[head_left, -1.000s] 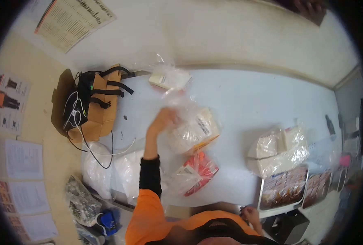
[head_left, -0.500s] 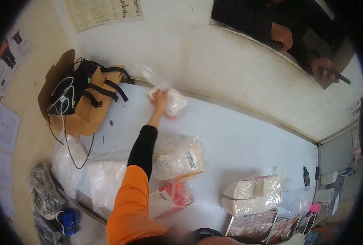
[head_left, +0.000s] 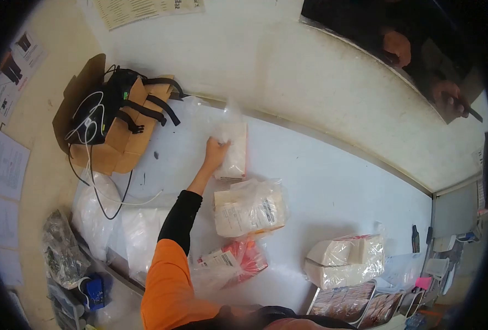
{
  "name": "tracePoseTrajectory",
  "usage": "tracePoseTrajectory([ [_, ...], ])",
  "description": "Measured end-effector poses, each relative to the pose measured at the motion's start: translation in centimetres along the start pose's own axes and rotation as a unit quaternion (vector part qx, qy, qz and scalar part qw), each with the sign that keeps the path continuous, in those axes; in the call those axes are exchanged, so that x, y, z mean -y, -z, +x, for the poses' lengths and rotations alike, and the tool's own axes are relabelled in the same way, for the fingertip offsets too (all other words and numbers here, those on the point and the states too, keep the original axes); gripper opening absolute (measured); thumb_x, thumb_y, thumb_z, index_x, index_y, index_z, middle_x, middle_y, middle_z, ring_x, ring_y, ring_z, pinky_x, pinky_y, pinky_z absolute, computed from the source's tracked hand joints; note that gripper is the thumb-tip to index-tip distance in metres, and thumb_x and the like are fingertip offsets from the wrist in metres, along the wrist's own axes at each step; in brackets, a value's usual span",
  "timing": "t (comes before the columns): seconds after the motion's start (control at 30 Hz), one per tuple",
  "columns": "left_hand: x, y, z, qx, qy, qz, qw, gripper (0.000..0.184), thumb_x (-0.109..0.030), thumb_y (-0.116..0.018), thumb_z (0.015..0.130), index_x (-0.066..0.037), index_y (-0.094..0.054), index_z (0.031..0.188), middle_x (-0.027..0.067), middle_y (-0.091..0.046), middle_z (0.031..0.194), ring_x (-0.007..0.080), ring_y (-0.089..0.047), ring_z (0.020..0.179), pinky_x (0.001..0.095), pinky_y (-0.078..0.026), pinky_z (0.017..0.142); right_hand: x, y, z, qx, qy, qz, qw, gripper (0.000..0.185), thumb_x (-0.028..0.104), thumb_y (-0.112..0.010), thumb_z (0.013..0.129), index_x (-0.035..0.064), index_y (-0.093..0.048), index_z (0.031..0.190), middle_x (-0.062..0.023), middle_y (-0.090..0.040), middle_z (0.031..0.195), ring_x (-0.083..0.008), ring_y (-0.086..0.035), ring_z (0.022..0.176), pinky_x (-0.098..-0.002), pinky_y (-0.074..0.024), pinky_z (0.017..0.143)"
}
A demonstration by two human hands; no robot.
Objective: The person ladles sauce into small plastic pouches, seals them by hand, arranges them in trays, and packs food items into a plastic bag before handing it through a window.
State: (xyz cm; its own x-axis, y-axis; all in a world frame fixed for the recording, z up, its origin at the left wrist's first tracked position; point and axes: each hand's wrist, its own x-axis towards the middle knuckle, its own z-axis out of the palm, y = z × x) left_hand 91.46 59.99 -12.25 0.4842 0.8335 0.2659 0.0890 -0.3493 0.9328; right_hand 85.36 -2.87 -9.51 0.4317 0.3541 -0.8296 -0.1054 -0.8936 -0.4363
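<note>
My left hand, in an orange sleeve with a black cuff, reaches forward across the table and pinches the left edge of a clear plastic bag. A white and reddish packet shows inside it. Just nearer to me lies a second clear bag with printed cream-coloured packets in it. Below that is a bag of red and pink packets with a white label. My right hand is not in view.
On the left an open cardboard box holds black strapped gear and cables, with clear plastic bags nearby. A wrapped white bundle sits at right by metal trays. Another person's hands show in the dark panel at top right.
My left hand has turned the bagged packet from slanting to nearly upright in the view and brought it closer to the cream-coloured packets. The camera view has shifted slightly.
</note>
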Motion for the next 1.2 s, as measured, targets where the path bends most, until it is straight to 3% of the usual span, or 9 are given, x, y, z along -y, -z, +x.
tracePoseTrajectory([
  [0.43, -1.1, 0.4, -0.1, 0.056, 0.065, -0.037, 0.996, 0.028, -0.003, -0.063, 0.08, 0.006, -0.056, 0.105, 0.0115, -0.064, 0.098, 0.0187, -0.062, 0.085, 0.0312, -0.05, 0.072, 0.3, 0.2, -0.4, 0.018, -0.005, -0.007, 1.0, 0.02, 0.014, -0.055, 0.088, 0.001, -0.063, 0.101, -0.0097, -0.068, 0.085, -0.0167, -0.064, 0.074, -0.0294, -0.0506, 0.069],
  [0.53, 0.4, -0.1, 0.1, 0.013, 0.031, -0.079, 0.996, 0.024, -0.012, -0.067, 0.08, 0.007, -0.059, 0.093, 0.0148, -0.064, 0.09, 0.0195, -0.061, 0.083, 0.0315, -0.048, 0.072, 0.4, 0.2, -0.5, 0.024, -0.003, -0.01, 1.0, 0.02, 0.014, -0.055, 0.088, 0.0009, -0.063, 0.101, -0.0098, -0.068, 0.085, -0.0167, -0.064, 0.075, -0.0293, -0.0505, 0.069],
  [0.67, -0.8, 0.5, 0.3, 0.014, 0.083, -0.013, 0.996, 0.025, -0.011, -0.062, 0.085, 0.007, -0.057, 0.102, 0.0129, -0.064, 0.092, 0.0193, -0.061, 0.083, 0.0298, -0.047, 0.073, 0.9, 0.1, -0.8, 0.036, 0.021, -0.024, 0.999, 0.02, 0.013, -0.055, 0.088, 0.0008, -0.063, 0.101, -0.0098, -0.068, 0.086, -0.0169, -0.064, 0.075, -0.0293, -0.0504, 0.07],
  [0.73, -5.9, 1.8, -0.7, -0.078, -0.03, -0.127, 0.988, 0.021, -0.01, -0.055, 0.09, 0.006, -0.057, 0.104, 0.0116, -0.063, 0.096, 0.0184, -0.059, 0.089, 0.0287, -0.045, 0.08, 1.3, -0.1, -1.3, 0.051, 0.05, -0.036, 0.997, 0.02, 0.013, -0.055, 0.088, 0.0008, -0.062, 0.102, -0.0098, -0.068, 0.086, -0.0169, -0.064, 0.076, -0.0293, -0.0504, 0.071],
  [0.83, -12.1, 5.1, -2.3, -0.132, -0.145, -0.088, 0.976, 0.019, -0.007, -0.051, 0.091, 0.005, -0.058, 0.104, 0.0108, -0.061, 0.103, 0.0172, -0.056, 0.096, 0.0292, -0.042, 0.086, 3.5, -0.7, -2.5, 0.092, 0.128, -0.062, 0.986, 0.02, 0.013, -0.055, 0.088, 0.0007, -0.062, 0.102, -0.0099, -0.068, 0.086, -0.017, -0.064, 0.076, -0.0293, -0.0503, 0.071],
  [1.0, -25.2, 11.4, -9.3, -0.141, -0.171, -0.121, 0.968, 0.02, -0.006, -0.049, 0.091, 0.005, -0.058, 0.105, 0.0104, -0.06, 0.109, 0.017, -0.053, 0.103, 0.0303, -0.039, 0.091, 16.4, -0.4, -6.4, 0.065, 0.436, 0.027, 0.897, 0.021, 0.008, -0.056, 0.088, 0.0001, -0.061, 0.107, -0.0095, -0.066, 0.095, -0.0178, -0.061, 0.088, -0.0301, -0.0476, 0.081],
  [1.07, -30.3, 12.9, -13.7, -0.143, -0.19, -0.125, 0.963, 0.02, -0.005, -0.049, 0.091, 0.005, -0.058, 0.106, 0.0102, -0.06, 0.109, 0.0176, -0.054, 0.102, 0.0307, -0.04, 0.091, 23.0, -0.5, -8.5, 0.037, 0.456, 0.203, 0.866, 0.026, 0.011, -0.051, 0.092, 0.0017, -0.052, 0.117, -0.0089, -0.059, 0.109, -0.0155, -0.055, 0.099, -0.0296, -0.0433, 0.086],
  [1.1, -32.7, 13.4, -16.2, -0.144, -0.164, -0.119, 0.969, 0.02, -0.005, -0.049, 0.091, 0.005, -0.058, 0.106, 0.0101, -0.06, 0.108, 0.0179, -0.054, 0.101, 0.0305, -0.04, 0.091, 25.8, -0.5, -9.5, 0.05, 0.493, 0.272, 0.825, 0.048, 0.012, -0.053, 0.091, 0.0055, -0.036, 0.135, -0.0101, -0.049, 0.126, -0.0172, -0.05, 0.111, -0.0313, -0.0403, 0.094],
  [1.2, -36.1, 13.2, -23.6, -0.106, -0.13, -0.14, 0.976, 0.024, -0.005, -0.052, 0.089, 0.005, -0.056, 0.11, 0.0101, -0.058, 0.111, 0.0179, -0.052, 0.104, 0.0309, -0.039, 0.092, 30.7, -1.4, -12.4, 0.149, 0.489, 0.346, 0.787, 0.062, 0.014, -0.054, 0.091, 0.0079, -0.021, 0.143, -0.0092, -0.039, 0.135, -0.0184, -0.042, 0.121, -0.0324, -0.0373, 0.099],
])
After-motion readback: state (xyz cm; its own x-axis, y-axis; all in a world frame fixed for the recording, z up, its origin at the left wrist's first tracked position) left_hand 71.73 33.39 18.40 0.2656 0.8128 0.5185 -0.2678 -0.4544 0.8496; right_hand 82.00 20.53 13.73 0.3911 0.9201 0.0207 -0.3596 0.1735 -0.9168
